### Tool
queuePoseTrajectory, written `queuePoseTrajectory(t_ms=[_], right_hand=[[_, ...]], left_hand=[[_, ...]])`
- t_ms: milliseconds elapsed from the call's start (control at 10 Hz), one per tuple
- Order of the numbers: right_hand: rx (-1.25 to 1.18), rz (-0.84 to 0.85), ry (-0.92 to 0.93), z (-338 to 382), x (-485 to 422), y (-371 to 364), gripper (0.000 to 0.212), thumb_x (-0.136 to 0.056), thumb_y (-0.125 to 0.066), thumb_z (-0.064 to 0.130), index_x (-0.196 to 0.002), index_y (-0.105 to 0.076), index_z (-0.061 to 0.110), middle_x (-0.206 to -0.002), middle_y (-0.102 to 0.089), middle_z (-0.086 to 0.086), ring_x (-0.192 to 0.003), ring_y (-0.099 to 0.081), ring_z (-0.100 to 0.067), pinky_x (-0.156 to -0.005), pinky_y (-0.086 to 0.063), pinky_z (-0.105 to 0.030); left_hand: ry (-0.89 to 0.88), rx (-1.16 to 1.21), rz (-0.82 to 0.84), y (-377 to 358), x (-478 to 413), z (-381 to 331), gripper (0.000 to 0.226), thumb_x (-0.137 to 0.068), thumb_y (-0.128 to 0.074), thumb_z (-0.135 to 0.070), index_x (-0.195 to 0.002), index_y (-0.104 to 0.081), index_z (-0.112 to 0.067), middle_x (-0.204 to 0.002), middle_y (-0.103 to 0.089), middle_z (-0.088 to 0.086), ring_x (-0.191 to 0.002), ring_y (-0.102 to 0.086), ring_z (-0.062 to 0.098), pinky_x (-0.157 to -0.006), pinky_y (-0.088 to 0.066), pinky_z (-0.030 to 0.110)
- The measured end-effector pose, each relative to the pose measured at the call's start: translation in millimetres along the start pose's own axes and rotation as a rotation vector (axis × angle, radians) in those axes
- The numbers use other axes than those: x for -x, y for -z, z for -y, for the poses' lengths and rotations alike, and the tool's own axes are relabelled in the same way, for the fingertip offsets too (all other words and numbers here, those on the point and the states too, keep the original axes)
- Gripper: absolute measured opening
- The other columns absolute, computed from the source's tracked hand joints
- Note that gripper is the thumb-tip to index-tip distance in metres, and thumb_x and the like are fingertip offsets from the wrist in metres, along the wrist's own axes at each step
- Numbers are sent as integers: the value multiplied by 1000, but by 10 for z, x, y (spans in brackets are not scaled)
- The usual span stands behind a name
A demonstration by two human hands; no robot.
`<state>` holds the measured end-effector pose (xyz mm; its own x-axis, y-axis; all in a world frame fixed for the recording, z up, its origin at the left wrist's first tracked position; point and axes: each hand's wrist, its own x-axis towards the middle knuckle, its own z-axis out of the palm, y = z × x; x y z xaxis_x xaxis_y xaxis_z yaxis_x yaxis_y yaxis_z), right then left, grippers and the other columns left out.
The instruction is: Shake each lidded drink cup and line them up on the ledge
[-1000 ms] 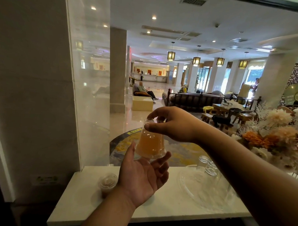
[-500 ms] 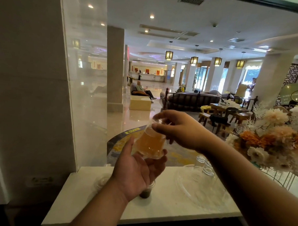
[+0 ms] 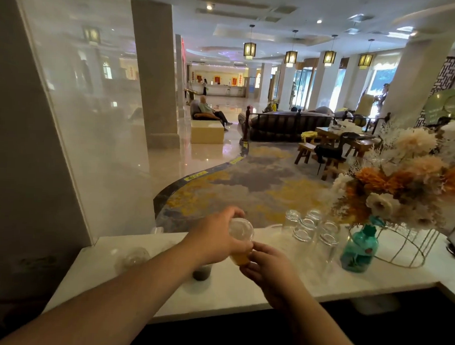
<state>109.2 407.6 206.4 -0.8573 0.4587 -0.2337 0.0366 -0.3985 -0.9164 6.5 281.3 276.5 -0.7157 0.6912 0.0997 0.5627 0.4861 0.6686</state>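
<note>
A clear lidded cup of orange drink (image 3: 240, 238) is held upright a little above the white marble ledge (image 3: 242, 287), its dome lid on top. My left hand (image 3: 213, 237) wraps its upper part from the left. My right hand (image 3: 266, 268) grips its base from the right. A second lidded cup with a dark drink (image 3: 202, 273) stands on the ledge just below my left wrist, partly hidden by it. A third cup with a clear dome lid (image 3: 135, 258) stands further left on the ledge.
Several upturned clear glasses (image 3: 307, 229) stand on a clear tray right of my hands. A teal bottle (image 3: 358, 249) and a wire stand with flowers (image 3: 403, 185) fill the ledge's right end. A wall panel (image 3: 74, 139) bounds the left.
The orange cup has been turned from upside down to lid-up and lowered toward the ledge. My hands swapped ends: left now at the lid, right at the base. The view tilted down.
</note>
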Motion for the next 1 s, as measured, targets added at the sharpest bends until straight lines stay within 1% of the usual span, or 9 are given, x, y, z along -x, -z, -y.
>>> queuePoseTrajectory(t_ms=[100, 200, 300, 400, 500, 600, 800, 900, 1000], right_hand=[[10, -26, -49, -264, -183, 175, 32, -77, -57, -2, -106, -71, -1, -94, -64, -22, -81, -57, -26, -70, -44, -33], [-7, -72, -103, -488, -366, 330, 30, -87, -62, 1, -116, -66, 6, -101, -68, -13, -91, -62, -25, -96, -53, -47], [7, -60, -168, -645, -512, 416, 30, -89, -55, 1, -114, -69, 10, -90, -63, -14, -86, -54, -26, -79, -51, -40], [-6, -50, -177, -768, -592, 445, 38, -86, -51, 4, -117, -71, 13, -82, -57, -14, -67, -50, -19, -59, -40, -28], [8, -50, -146, -835, -623, 463, 37, -85, -48, 0, -107, -75, 11, -71, -54, -12, -53, -45, -12, -51, -35, -27], [-18, -31, -143, -861, -689, 420, 35, -83, -50, -3, -99, -78, 10, -59, -55, -4, -48, -44, -11, -49, -32, -27], [75, -50, -129, -932, -761, 384, 41, -75, -53, 4, -99, -81, 21, -67, -69, -6, -59, -57, -15, -56, -42, -32], [95, -43, -140, -955, -801, 397, 42, -73, -53, 6, -100, -81, 21, -68, -70, -7, -61, -58, -16, -58, -42, -33], [103, -32, -115, -1008, -834, 420, 38, -73, -54, 6, -96, -81, 19, -65, -67, -4, -58, -56, -13, -56, -40, -31]], left_hand=[[-20, -215, 91, -292, -186, 50, 78, -70, -82, -60, -139, -48, -45, -137, -63, -5, -117, -62, 20, -96, -57, 39], [-47, -332, 132, -557, -358, 124, 79, -73, -81, -56, -143, -48, -42, -142, -63, -3, -127, -57, 22, -98, -53, 36], [-31, -372, 163, -763, -490, 243, 78, -74, -80, -53, -144, -47, -41, -140, -64, -2, -127, -57, 23, -99, -54, 37], [-18, -379, 189, -884, -554, 375, 75, -76, -79, -52, -143, -48, -40, -140, -64, -2, -125, -58, 22, -99, -55, 38], [-12, -394, 201, -959, -600, 471, 72, -78, -78, -54, -142, -49, -39, -142, -62, -3, -127, -57, 22, -100, -53, 36], [-18, -429, 207, -1025, -642, 557, 69, -81, -75, -51, -143, -50, -37, -143, -61, -1, -128, -57, 24, -102, -50, 36], [-3, -413, 192, -1105, -670, 689, 64, -85, -73, -50, -143, -51, -33, -143, -60, 0, -129, -56, 23, -104, -49, 37], [-14, -416, 179, -1111, -658, 701, 66, -87, -70, -50, -146, -50, -30, -148, -56, 0, -132, -54, 23, -108, -48, 39], [-33, -433, 176, -1144, -653, 734, 69, -90, -67, -52, -151, -45, -30, -159, -47, 1, -141, -48, 24, -115, -43, 39]])
